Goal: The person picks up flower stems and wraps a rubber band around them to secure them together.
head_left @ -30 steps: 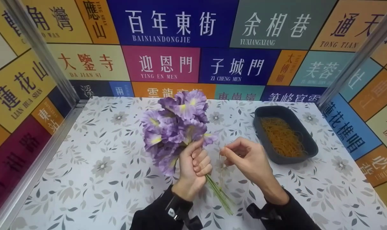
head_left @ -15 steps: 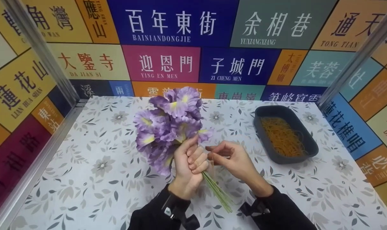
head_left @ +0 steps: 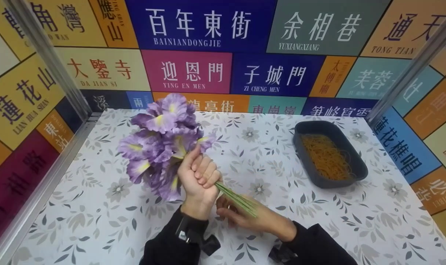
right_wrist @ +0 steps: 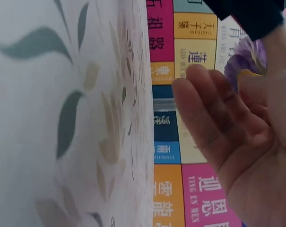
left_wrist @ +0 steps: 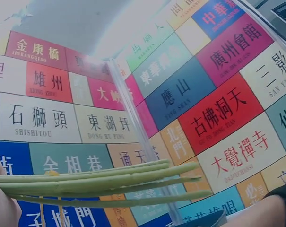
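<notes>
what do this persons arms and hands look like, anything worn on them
Both the left hand and the right hand are ungloved. Plain black sleeves cover the arms, the left sleeve and the right sleeve alike. A black left wrist strap bears a small white mark, too blurred to read; dark gear sits at the right wrist.

Even, soft light fills the head view, where the wall signs (head_left: 197,27) read crisply. White glare from above streaks the left wrist view, washing out the top of the corner post (left_wrist: 127,104). The right wrist view is dimmer, the right hand (right_wrist: 247,161) shaded and the cloth (right_wrist: 29,118) blurred.
</notes>
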Demonstrator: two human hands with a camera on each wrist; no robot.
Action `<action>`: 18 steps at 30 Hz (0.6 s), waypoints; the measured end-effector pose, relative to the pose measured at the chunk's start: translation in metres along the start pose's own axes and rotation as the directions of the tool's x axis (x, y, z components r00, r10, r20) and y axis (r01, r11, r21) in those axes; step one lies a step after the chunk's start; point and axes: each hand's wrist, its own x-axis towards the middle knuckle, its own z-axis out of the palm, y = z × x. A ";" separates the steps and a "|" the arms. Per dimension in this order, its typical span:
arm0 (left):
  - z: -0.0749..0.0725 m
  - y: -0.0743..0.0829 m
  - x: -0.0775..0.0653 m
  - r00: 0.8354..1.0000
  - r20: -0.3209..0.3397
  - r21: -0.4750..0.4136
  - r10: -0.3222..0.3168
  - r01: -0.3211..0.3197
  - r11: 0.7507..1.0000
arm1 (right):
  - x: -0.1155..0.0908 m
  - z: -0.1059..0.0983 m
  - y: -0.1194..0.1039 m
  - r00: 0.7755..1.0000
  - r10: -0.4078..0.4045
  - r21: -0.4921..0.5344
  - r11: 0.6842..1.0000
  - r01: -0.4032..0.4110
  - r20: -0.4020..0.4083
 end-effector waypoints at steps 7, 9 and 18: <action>-0.009 0.013 0.010 0.992 -0.016 -0.058 0.124 -0.125 0.990 | -0.009 0.005 -0.023 0.980 0.031 -0.131 0.991 -0.006 0.197; -0.012 0.015 0.013 0.987 -0.030 -0.047 0.161 -0.162 0.986 | -0.011 0.003 -0.033 0.981 0.025 -0.186 0.983 0.011 0.193; -0.021 0.014 0.016 0.978 -0.022 -0.012 0.209 -0.209 0.978 | -0.016 -0.019 -0.054 0.993 -0.021 -0.183 0.982 0.042 0.114</action>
